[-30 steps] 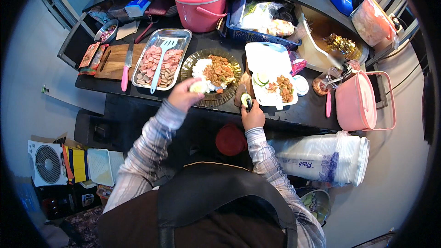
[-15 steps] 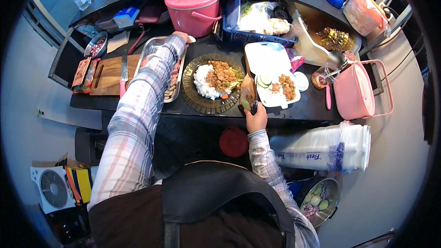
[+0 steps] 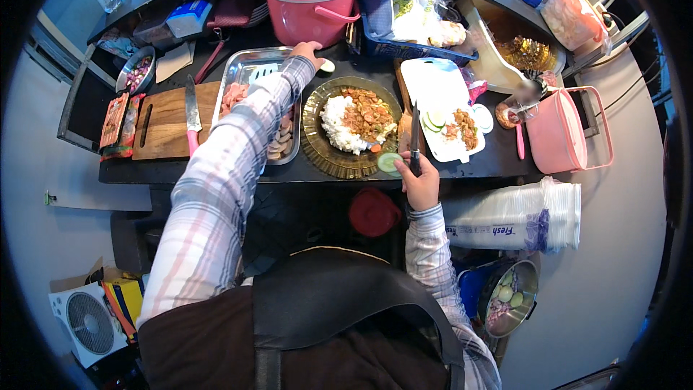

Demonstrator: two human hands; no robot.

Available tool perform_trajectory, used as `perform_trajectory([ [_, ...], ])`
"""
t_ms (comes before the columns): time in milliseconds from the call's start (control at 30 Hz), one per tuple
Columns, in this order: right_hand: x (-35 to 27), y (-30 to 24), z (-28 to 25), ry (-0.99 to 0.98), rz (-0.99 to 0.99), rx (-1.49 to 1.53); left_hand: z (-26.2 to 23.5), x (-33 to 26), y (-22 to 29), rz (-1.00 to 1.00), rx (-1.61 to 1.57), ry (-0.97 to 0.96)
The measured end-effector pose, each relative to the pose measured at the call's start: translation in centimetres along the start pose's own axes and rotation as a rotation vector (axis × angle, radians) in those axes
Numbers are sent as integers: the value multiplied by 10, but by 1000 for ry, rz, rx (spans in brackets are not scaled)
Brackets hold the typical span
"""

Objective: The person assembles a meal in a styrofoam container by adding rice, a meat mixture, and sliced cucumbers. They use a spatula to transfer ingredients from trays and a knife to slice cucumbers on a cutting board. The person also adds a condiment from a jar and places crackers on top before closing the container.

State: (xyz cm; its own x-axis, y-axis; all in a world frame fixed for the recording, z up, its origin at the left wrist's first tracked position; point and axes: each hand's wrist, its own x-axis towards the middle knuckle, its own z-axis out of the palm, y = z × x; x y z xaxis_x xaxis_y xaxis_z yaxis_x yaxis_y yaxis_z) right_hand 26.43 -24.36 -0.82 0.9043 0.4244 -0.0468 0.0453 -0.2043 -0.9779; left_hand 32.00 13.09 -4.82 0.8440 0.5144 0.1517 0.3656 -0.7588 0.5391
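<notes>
My right hand (image 3: 421,179) grips the black handle of a knife (image 3: 415,163), its blade pointing away from me. A cucumber slice (image 3: 390,163) is at the left of those fingers, by the plate's rim. Farther off, my left hand (image 3: 308,53) is curled at a cut cucumber piece (image 3: 327,66) in front of the pink bucket (image 3: 307,11); its fingers are partly hidden. Between my hands sits an amber plate (image 3: 315,152) of white rice (image 3: 341,126) and saucy chopped meat (image 3: 363,115). Right of the knife, an open white takeaway box (image 3: 426,79) holds food and cucumber slices (image 3: 435,120).
Beneath my left arm is a metal tray (image 3: 223,94) of sliced meats. A cutting board (image 3: 166,130) with a pink-handled knife (image 3: 192,112) lies left of it. A pink lidded container (image 3: 559,133) and stacked white boxes (image 3: 512,213) are at the right. A blue basket (image 3: 426,53) stands behind.
The view has shifted, so most of the counter appears farther right. My right hand has turned, and the cucumber slice now faces up more fully. My left hand stays by the pink bucket.
</notes>
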Motion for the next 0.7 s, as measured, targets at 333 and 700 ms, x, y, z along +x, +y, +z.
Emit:
perform_trajectory([
  [333,-14,-25,66,-308,183,390,-72,-209,72,-83,-965,-770],
  [700,-12,-15,75,-271,141,369,-63,-206,43,-229,-1063,-412],
])
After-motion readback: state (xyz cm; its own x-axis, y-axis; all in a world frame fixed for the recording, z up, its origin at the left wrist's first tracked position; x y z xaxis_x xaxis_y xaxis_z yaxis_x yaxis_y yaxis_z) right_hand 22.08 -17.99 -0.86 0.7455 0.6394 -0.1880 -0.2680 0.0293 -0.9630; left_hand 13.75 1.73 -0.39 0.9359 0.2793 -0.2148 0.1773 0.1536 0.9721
